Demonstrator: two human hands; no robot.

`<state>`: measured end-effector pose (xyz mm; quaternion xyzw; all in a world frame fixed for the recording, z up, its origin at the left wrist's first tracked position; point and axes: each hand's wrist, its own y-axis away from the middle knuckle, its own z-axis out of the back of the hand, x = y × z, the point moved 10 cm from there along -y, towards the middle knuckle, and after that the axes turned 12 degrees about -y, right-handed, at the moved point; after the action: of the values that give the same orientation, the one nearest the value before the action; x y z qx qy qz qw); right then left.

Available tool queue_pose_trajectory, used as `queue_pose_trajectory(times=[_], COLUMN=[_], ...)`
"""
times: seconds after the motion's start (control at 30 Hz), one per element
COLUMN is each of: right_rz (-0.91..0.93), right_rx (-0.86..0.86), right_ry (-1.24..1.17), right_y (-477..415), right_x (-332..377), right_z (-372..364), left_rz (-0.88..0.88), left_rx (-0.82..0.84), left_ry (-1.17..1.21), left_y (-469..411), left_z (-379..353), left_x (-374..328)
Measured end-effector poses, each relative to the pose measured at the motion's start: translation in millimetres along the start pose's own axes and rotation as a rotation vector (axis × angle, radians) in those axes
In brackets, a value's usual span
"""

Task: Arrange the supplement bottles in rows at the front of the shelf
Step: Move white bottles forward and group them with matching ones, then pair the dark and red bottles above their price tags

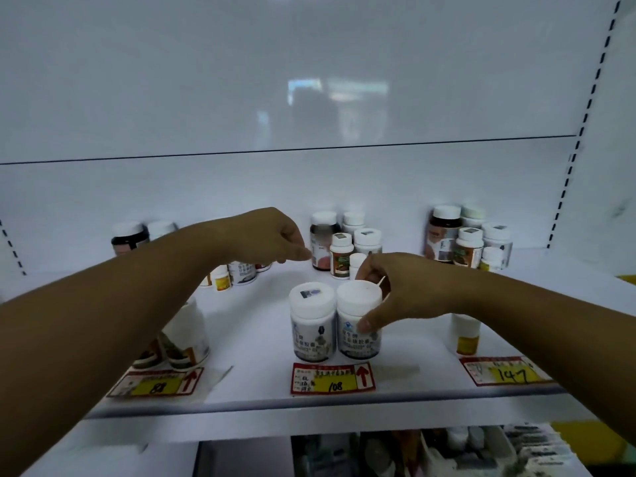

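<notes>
Head cam looks down onto a white shelf (247,342) with both bare arms reaching in. Right hand (395,294) is wrapped around a white-capped supplement bottle (358,321) near the front edge — thumb on the label, fingers curled behind the cap, so it's gripping that one. It stands upright and touches a matching bottle (312,321) just to its left; the pair sits right behind the red-and-yellow price tag marked 108 (333,377).

Left hand (272,237) is further back, over the middle of the shelf, fingers curled together with the tips pinched toward a dark bottle with a white cap (322,241). Can't tell if it's actually touching it or holding anything, looks loosely closed to me.

Other stuff: a middle cluster of mixed bottles (347,249) against the back wall, another cluster at back right (468,239), and a few more at back left (137,235), partly hidden by the left arm. At front left a couple of bottles (187,339) stand behind the tag marked 88 (156,383), mostly covered by the forearm. On the right, one white bottle with a yellow label (464,335) pokes out under the right forearm, behind the tag marked 147 (509,370).
</notes>
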<state>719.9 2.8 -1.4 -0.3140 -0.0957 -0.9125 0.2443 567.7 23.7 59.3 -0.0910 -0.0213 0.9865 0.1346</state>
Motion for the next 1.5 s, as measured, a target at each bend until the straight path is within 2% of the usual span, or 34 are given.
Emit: queue_pose_trajectory(times=[0.07, 0.2, 0.3, 0.4, 0.57, 0.7, 0.97, 1.1, 1.33, 1.5], right_rz=[0.012, 0.124, 0.187, 0.228, 0.302, 0.316, 0.223, 0.172, 0.175, 0.178], right_rx=[-0.007, -0.151, -0.119, -0.067, -0.011, -0.001, -0.132, -0.171, -0.255, -0.303], right_ry=[0.012, -0.050, 0.070, 0.173, 0.269, 0.293, 0.180, 0.253, 0.208, 0.106], right_y=[-2.3, -17.9, -42.2, -77.7, -138.2, -189.9, -283.5, -320.7, -357.0, -363.5], right_x=[6.9, 44.5, 78.6, 120.8, 198.2, 232.1, 239.8, 231.1, 227.7, 224.9], right_z=[5.9, 32.2, 24.2, 8.2, -33.9, -68.5, -95.8, -103.8, -112.9, -113.3], left_rz=[0.020, 0.097, 0.145, 0.191, 0.219, 0.251, 0.193, 0.172, 0.032, 0.068], left_rx=[-0.012, -0.091, -0.138, -0.191, -0.114, -0.006, 0.052, 0.119, 0.139, 0.112], left_ry=[-0.041, -0.094, -0.120, -0.035, -0.123, -0.231, -0.450, -0.545, -0.428, -0.329], left_y=[3.9, 21.4, 36.7, 49.3, 63.8, 60.6, 10.4, -11.8, -42.4, -48.2], left_z=[7.2, 36.4, 56.7, 75.6, 84.6, 93.3, 99.2, 83.3, 55.3, 56.8], left_x=[10.9, 55.7, 94.2, 143.2, 214.4, 267.7, 336.7, 370.0, 372.0, 376.8])
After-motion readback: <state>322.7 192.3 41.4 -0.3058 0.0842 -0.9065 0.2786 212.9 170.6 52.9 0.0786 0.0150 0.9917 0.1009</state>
